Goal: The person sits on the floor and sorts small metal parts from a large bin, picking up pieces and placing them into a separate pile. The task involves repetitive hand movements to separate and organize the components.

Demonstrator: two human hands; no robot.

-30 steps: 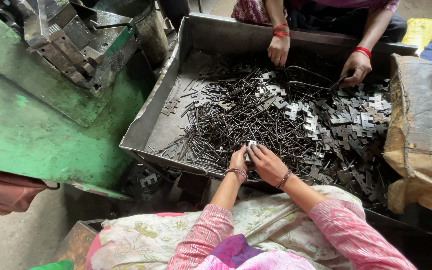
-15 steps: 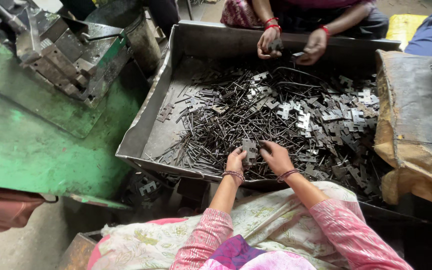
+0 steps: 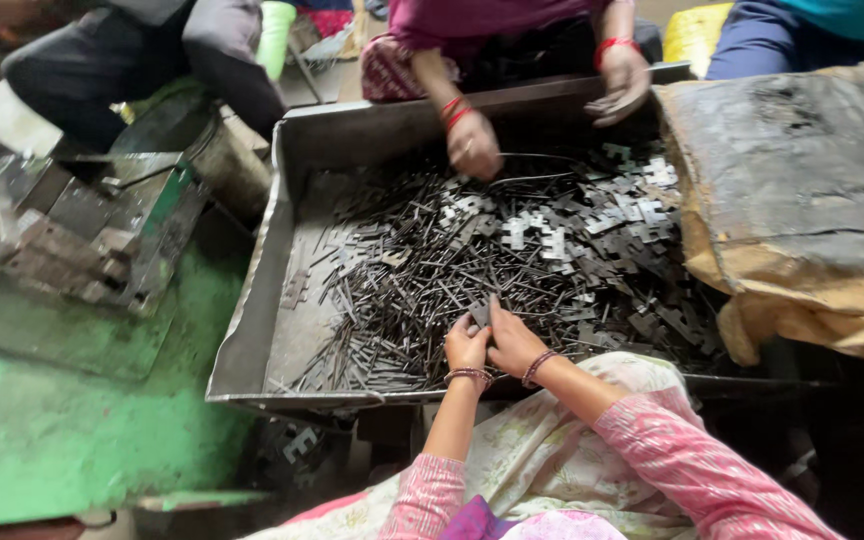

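Observation:
A large grey metal tray (image 3: 252,330) holds a heap of thin dark metal strips (image 3: 402,290) and flat stamped metal pieces (image 3: 572,240). My left hand (image 3: 465,347) and my right hand (image 3: 514,338) meet at the tray's near edge, fingers pinched together on a small stack of flat metal pieces (image 3: 480,315). Both wrists wear bangles and pink sleeves. Across the tray another person's two hands (image 3: 474,145) (image 3: 620,85) with red bangles work over the heap, one holding a few pieces.
A green machine bed (image 3: 62,420) with a steel die block (image 3: 72,230) stands at the left. A dirty brown sack (image 3: 802,200) covers something on the right. More people sit behind the tray. Loose stamped pieces (image 3: 297,445) lie under the tray's front.
The view swung down and right. My hands stayed together at the tray's near edge on the small stack. The other person's hands parted, one reaching down into the heap.

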